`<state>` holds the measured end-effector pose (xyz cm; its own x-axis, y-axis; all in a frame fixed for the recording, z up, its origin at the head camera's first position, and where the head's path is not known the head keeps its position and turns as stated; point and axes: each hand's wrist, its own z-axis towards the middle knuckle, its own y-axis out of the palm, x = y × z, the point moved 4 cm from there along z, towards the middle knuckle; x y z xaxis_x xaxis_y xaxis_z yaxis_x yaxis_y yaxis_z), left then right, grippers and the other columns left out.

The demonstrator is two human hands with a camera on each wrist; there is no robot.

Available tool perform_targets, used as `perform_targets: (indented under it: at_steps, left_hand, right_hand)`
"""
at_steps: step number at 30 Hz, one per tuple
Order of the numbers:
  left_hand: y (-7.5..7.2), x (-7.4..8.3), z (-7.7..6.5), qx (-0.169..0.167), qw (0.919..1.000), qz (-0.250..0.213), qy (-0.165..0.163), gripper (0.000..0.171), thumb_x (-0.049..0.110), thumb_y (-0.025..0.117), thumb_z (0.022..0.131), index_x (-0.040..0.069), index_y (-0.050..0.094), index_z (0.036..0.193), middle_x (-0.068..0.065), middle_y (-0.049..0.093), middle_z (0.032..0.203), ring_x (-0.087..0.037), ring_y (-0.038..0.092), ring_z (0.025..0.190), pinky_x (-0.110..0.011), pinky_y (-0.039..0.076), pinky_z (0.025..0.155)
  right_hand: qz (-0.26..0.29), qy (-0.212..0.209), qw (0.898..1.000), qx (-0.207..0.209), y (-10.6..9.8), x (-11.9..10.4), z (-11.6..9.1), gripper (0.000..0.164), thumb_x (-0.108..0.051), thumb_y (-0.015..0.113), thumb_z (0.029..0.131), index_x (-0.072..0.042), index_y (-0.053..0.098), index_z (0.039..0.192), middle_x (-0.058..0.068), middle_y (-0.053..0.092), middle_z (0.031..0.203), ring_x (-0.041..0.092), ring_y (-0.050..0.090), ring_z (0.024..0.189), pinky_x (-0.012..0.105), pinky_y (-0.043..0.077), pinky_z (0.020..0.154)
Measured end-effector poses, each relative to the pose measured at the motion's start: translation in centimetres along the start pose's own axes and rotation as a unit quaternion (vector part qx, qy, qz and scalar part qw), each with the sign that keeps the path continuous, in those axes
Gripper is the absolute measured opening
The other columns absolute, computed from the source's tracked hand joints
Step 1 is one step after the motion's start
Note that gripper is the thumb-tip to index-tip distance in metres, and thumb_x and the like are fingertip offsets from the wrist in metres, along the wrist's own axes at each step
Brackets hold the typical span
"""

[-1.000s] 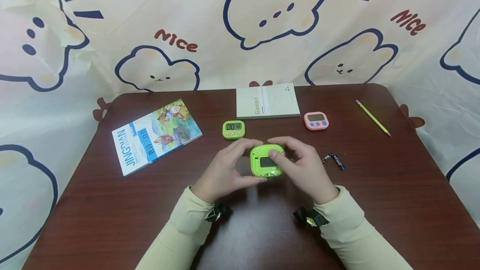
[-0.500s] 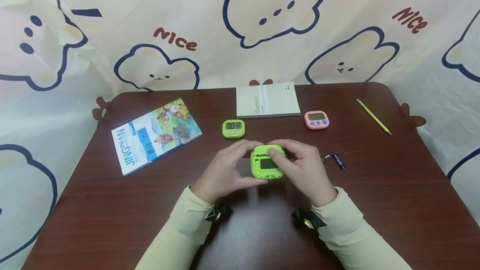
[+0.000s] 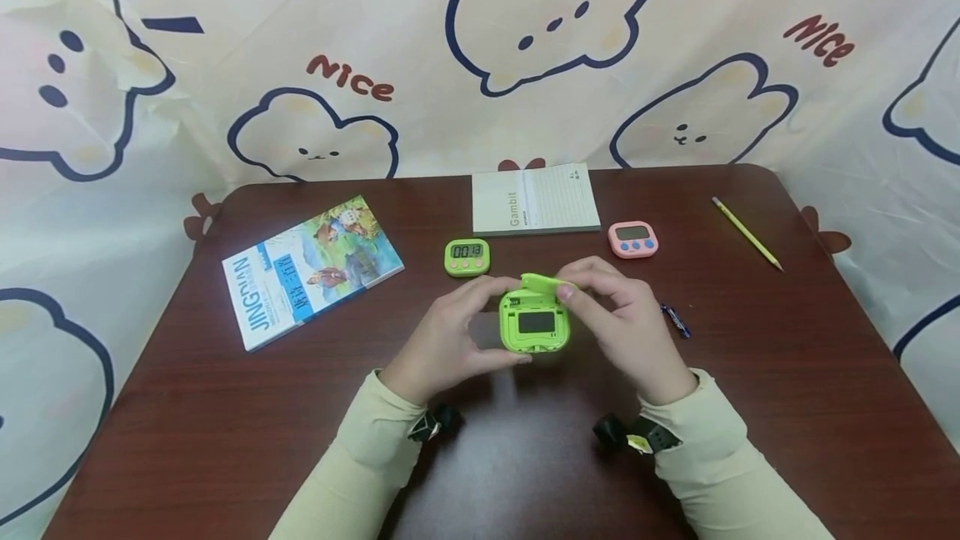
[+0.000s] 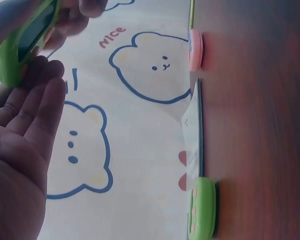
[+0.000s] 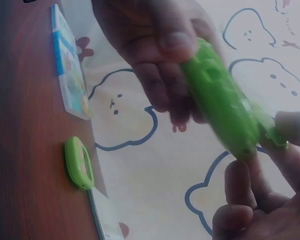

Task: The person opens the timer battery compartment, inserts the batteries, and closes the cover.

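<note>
In the head view my left hand (image 3: 442, 344) grips a green digital timer (image 3: 536, 323) between thumb and fingers, over the middle of the table. A dark rectangle shows on its upturned face. With thumb and fingers, my right hand (image 3: 630, 336) pinches the right end of a green cover (image 3: 542, 282), which is raised at the timer's far edge. The right wrist view shows this cover (image 5: 267, 127) tilted away from the timer's body (image 5: 220, 102). Just right of the right hand lies a small dark battery (image 3: 678, 321).
Behind the hands, a second green timer (image 3: 467, 258) stands with its display lit. A pink timer (image 3: 632, 240), a notepad (image 3: 536, 200) and a yellow pencil (image 3: 746, 233) lie along the back. At the left is a colourful book (image 3: 315, 273) on the brown table (image 3: 225, 423).
The right thumb has left the timer's face, and the cover now stands raised in the right hand's pinch. That hand has shifted right, hiding one of the two batteries.
</note>
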<state>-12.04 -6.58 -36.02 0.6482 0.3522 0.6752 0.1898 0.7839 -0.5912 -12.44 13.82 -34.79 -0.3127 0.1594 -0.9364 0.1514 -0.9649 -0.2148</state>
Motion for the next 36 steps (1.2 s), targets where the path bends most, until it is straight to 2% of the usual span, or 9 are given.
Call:
perform_targets:
  at_steps: [5,10,16,21,24,29,36]
  left_hand:
    - [-0.4,-0.2,-0.1,0.004,0.9998,0.006,-0.020,0.077,0.018,0.094,0.070,0.006,0.056,0.135,-0.003,0.064,0.128,-0.012,0.061,0.115,-0.033,0.056,0.093]
    - [-0.5,-0.3,-0.1,0.002,0.9997,0.003,-0.024,0.077,0.018,0.094,0.070,0.006,0.056,0.135,-0.003,0.064,0.128,-0.012,0.061,0.115,-0.034,0.056,0.092]
    - [-0.5,-0.5,-0.1,0.002,0.9996,-0.002,-0.030,0.077,0.017,0.094,0.070,0.005,0.055,0.135,-0.003,0.063,0.129,-0.013,0.060,0.117,-0.035,0.056,0.093]
    - [-0.7,-0.5,-0.1,0.003,0.9993,-0.001,-0.036,0.077,0.017,0.094,0.070,0.006,0.056,0.135,-0.002,0.063,0.129,-0.013,0.060,0.117,-0.034,0.056,0.094]
    - [-0.7,-0.5,0.0,0.005,0.9994,-0.006,-0.034,0.076,0.016,0.094,0.070,0.006,0.056,0.135,-0.002,0.063,0.129,-0.013,0.060,0.118,-0.039,0.056,0.093]
    - [-0.7,-0.5,0.0,0.008,0.9995,-0.008,-0.030,0.075,0.017,0.094,0.070,0.006,0.056,0.134,-0.001,0.063,0.128,-0.012,0.060,0.117,-0.036,0.056,0.093]
    - [-0.7,-0.5,0.0,0.010,0.9992,-0.005,-0.039,0.076,0.018,0.094,0.070,0.008,0.055,0.135,0.000,0.063,0.128,-0.011,0.060,0.116,-0.037,0.056,0.093]
  right_hand:
    - [0.004,0.008,1.000,0.006,-0.7,0.0,0.1,0.017,-0.008,0.063,0.099,-0.003,0.076,0.110,0.010,0.069,0.103,0.023,0.062,0.096,0.025,0.052,0.083]
    - [-0.016,0.032,0.999,0.033,-1.3,0.0,0.1,0.024,-0.013,0.068,0.097,-0.005,0.073,0.119,0.007,0.074,0.102,0.022,0.069,0.089,0.027,0.058,0.080]
    - [-0.028,0.056,0.996,0.065,-1.8,0.0,-0.1,0.027,-0.014,0.077,0.090,-0.007,0.075,0.117,0.008,0.072,0.085,0.021,0.069,0.077,0.025,0.057,0.068]
    - [-0.064,0.061,0.995,0.054,-2.0,-0.6,-0.2,0.031,-0.015,0.082,0.085,-0.010,0.076,0.115,0.005,0.071,0.086,0.018,0.064,0.076,0.024,0.051,0.058]
    - [-0.083,0.055,0.994,0.046,-2.3,-1.2,-0.3,0.030,-0.014,0.082,0.085,-0.011,0.077,0.114,0.003,0.071,0.087,0.018,0.062,0.074,0.025,0.050,0.056]
    - [-0.088,0.025,0.995,0.042,-2.8,-1.8,-0.6,0.025,-0.010,0.083,0.083,-0.010,0.078,0.108,0.002,0.070,0.082,0.018,0.059,0.065,0.026,0.047,0.051]
    - [-0.109,0.006,0.993,0.032,-3.9,-1.4,-1.1,0.026,-0.010,0.083,0.083,-0.013,0.078,0.108,-0.004,0.074,0.096,0.016,0.062,0.075,0.026,0.050,0.057]
